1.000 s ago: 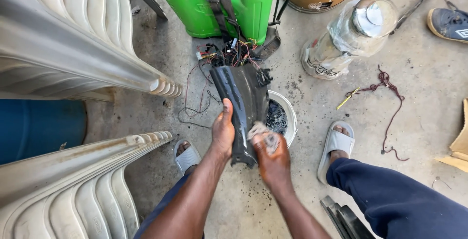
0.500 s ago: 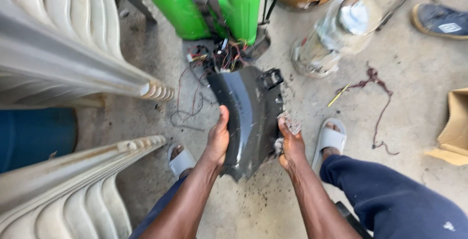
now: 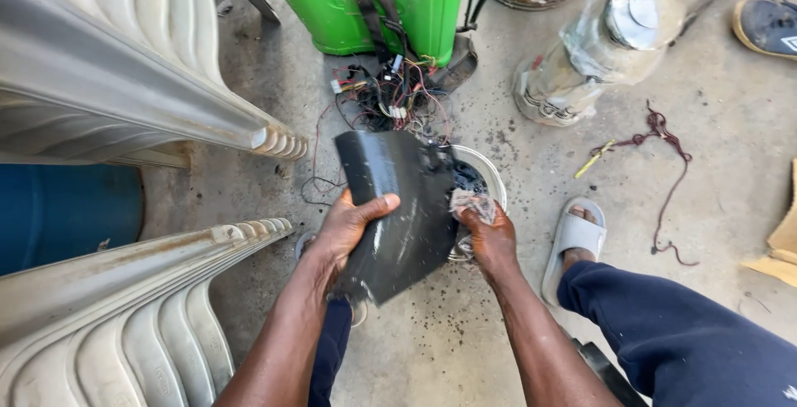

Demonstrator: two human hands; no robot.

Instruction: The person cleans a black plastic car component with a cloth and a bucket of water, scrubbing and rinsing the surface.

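- Left hand (image 3: 349, 229) is clamped on the left edge of a curved black plastic panel (image 3: 398, 208), thumb across its shiny face, holding it tilted up off the concrete floor (image 3: 465, 349).
- Right hand (image 3: 490, 237) is closed around a crumpled wad of greyish cloth (image 3: 471, 202), pressed against the panel's right edge.
- Right behind those right fingers (image 3: 466, 218) sits a round white bowl (image 3: 490, 176) with dark wet gunk in it; the panel covers most of it, so I can't tell how full it is.
- Just past the panel's top edge is a tangle of thin coloured wires (image 3: 386, 96), and beyond that a bright green plastic tank with dark straps (image 3: 374, 0).
- Up and to the right of the right hand: a clear glass jar in plastic wrap (image 3: 598, 50) lying on its side. What's inside is too hard to make out.
- Left of the left hand, stacked pale plastic chairs (image 3: 108, 83) crowd in close, with a blue drum (image 3: 58, 212) behind them. Tight on that side.
- Right of the right hand, a foot in a white slide sandal (image 3: 573, 241), then open floor with a reddish string (image 3: 664, 166).
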